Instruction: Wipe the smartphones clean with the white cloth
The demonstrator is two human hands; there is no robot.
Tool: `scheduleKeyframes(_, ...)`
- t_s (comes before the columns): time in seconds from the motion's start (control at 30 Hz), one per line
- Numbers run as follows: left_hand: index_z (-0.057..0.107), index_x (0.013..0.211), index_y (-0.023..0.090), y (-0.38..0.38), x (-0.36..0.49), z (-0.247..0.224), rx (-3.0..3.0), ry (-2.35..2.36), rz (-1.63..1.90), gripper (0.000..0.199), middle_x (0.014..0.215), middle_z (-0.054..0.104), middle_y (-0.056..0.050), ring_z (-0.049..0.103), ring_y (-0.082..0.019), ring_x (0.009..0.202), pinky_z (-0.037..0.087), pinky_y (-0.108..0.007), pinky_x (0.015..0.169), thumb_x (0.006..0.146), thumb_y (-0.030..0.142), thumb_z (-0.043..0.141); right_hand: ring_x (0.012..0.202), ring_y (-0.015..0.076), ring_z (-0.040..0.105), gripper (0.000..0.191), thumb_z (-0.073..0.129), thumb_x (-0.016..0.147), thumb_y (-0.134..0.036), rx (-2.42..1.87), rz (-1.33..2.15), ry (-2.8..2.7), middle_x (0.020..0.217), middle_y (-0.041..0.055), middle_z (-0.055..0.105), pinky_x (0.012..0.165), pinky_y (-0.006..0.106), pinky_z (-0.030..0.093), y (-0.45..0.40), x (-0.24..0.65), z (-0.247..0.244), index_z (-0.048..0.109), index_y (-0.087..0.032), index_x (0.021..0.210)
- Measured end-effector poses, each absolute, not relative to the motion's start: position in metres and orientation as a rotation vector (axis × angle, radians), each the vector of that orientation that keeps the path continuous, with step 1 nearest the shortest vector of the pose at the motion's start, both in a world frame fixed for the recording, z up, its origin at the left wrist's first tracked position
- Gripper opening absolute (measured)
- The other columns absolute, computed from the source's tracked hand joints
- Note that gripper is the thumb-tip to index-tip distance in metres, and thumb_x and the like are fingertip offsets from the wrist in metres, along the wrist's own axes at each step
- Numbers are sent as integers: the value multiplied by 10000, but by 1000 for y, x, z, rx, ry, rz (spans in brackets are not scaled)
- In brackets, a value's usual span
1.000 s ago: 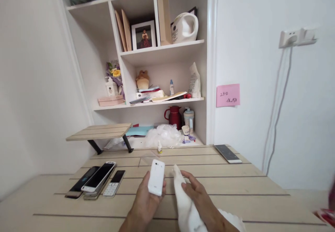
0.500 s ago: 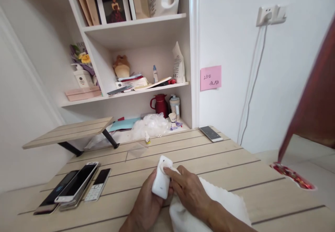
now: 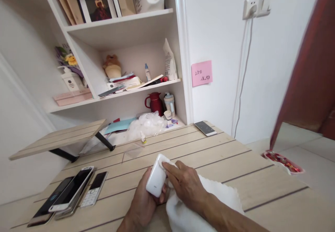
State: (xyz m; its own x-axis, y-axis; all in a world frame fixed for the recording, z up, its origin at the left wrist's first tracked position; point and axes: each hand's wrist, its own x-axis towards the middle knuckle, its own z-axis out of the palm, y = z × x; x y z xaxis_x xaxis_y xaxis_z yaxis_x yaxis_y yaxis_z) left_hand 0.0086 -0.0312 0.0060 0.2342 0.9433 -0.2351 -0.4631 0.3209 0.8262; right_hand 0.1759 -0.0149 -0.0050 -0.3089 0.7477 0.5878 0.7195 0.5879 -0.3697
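A white phone (image 3: 156,180) is held tilted above the table, its back facing up. My left hand (image 3: 144,199) wraps round its lower left side, with fingertips showing at the right edge. My right hand (image 3: 187,185) is closed on a white cloth (image 3: 220,193), and its index finger presses a fold of the cloth against the upper part of the phone's back. The rest of the cloth hangs down under my right wrist onto the table. The cloth and my fingers cover the phone's upper right corner.
Several phones (image 3: 72,190) lie stacked at the left, beside a white keypad phone (image 3: 94,189). Another phone (image 3: 205,128) rests at the table's far edge. A raised wooden stand (image 3: 60,136) is at the back left. Behind the table (image 3: 243,171) stands a white shelf unit (image 3: 120,26).
The camera view has turned slightly, shifting everything leftward. The phone tilts more to the right, and my right index finger with the cloth has moved up toward its top corner.
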Motion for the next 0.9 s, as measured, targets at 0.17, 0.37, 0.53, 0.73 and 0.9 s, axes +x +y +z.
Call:
scheduleKeyframes(0.17,653,886,129,-33,10,8,592,854,1097,391,664,679,-50,581,-152,523,401,-254,506,865,510,566,630,144,563,358,502,936,-259,-891,106,-2296,872,25,614,601,235,410,-30,171,2,543,-312,1287)
scheduleKeyframes(0.37,636,732,121,-33,14,7,766,821,1090,451,539,604,-35,504,-126,455,366,-254,496,879,533,523,641,161,570,452,464,925,-186,-1109,-9,-2108,847,44,596,599,246,419,-16,176,-4,502,-297,1362)
scheduleKeyframes(0.53,648,791,128,-33,11,5,665,822,1107,416,600,634,-33,524,-130,487,379,-251,508,858,529,561,631,150,555,479,499,916,-208,-1002,24,-2186,867,38,603,596,238,413,-22,171,-2,469,-295,1385)
scheduleKeyframes(0.73,646,721,132,-35,12,5,694,785,1069,431,574,603,-24,505,-124,523,381,-251,555,868,525,547,664,157,565,500,479,916,-170,-943,2,-2174,877,30,596,625,246,433,-24,172,1,464,-339,1385)
scheduleKeyframes(0.9,631,639,124,-35,16,5,817,840,1040,540,528,572,-38,485,-130,492,365,-267,545,875,586,481,674,169,587,497,438,938,-147,-1053,-73,-2037,855,51,595,622,254,444,-13,176,-7,451,-289,1414)
